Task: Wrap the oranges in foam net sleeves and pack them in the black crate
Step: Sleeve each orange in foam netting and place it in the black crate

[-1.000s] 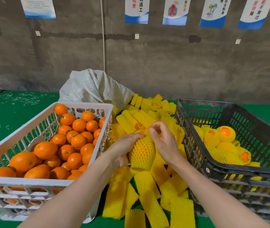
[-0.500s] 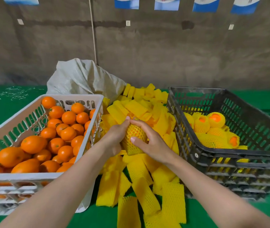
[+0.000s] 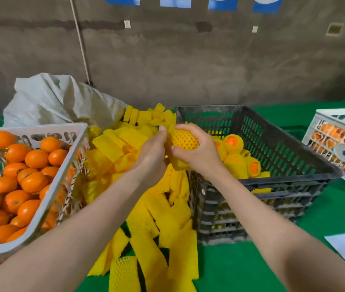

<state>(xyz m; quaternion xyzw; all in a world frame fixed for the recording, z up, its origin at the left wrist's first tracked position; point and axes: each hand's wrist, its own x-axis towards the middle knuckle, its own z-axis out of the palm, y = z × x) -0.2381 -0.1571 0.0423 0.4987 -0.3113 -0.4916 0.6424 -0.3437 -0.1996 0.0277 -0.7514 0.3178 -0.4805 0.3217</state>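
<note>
Two hands hold one netted orange.
The right hand (image 3: 199, 159) curls round the orange (image 3: 185, 142). The left hand (image 3: 152, 157) pinches its foam net sleeve (image 3: 177, 164). The black crate (image 3: 289, 140) sits just right of both hands. The net looks soft and the fruit looks firm, so hold the middle.

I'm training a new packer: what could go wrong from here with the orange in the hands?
The left hand and right hand hold the sleeved orange about over the left wall of the black crate, not clearly inside; a slip could drop it onto the loose sleeves. The wrapped oranges in the crate show bare peel at their ends, so a hard drop might bruise them.
</note>
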